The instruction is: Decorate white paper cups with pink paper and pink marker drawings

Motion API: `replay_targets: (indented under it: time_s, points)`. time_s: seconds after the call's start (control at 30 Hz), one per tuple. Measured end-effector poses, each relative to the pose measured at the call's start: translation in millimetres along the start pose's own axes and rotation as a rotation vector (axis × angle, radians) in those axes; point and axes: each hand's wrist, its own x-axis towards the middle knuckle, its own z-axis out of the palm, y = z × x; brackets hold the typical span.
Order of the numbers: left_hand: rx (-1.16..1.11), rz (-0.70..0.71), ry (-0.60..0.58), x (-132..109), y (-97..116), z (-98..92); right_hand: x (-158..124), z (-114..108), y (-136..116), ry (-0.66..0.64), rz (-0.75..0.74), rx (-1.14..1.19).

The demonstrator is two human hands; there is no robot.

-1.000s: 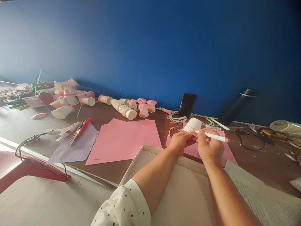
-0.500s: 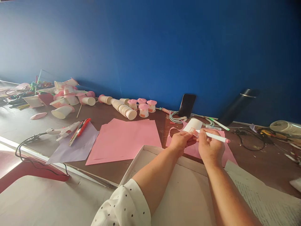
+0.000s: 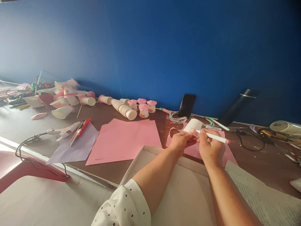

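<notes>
A white paper cup is tipped upside down in my left hand, whose thumb and fingers close on its rim side. Pinkish-orange lines show on the cup's wall near my thumb. My right hand grips a white marker pen with a pink end, its tip against or very close to the cup. Beneath both hands lie cut pieces of pink paper. Farther back, several small cup houses with pink roofs stand beside a row of nested paper cups.
Pink sheets lie left of my hands, with a red cutter and a glue gun beyond. A shallow white box sits under my forearms. A phone and black bottle lean on the blue wall.
My right hand and the marker have shifted very slightly to the right. My left hand keeps the cup in nearly the same place.
</notes>
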Motion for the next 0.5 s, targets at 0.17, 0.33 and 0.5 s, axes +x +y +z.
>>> replay_targets:
  time_s: [0.17,0.33,0.5]
  points:
    - [-0.009,-0.002,0.017,-1.3,1.3,1.3,-0.4,-0.6,-0.9,-0.013,0.028,-0.013]
    - [-0.004,0.003,0.019,-2.9,2.7,2.4,-0.2,0.0,1.3,-0.025,0.028,-0.021]
    - [0.001,0.014,0.004,-2.3,1.8,0.9,0.4,0.8,3.3,-0.022,0.021,-0.057]
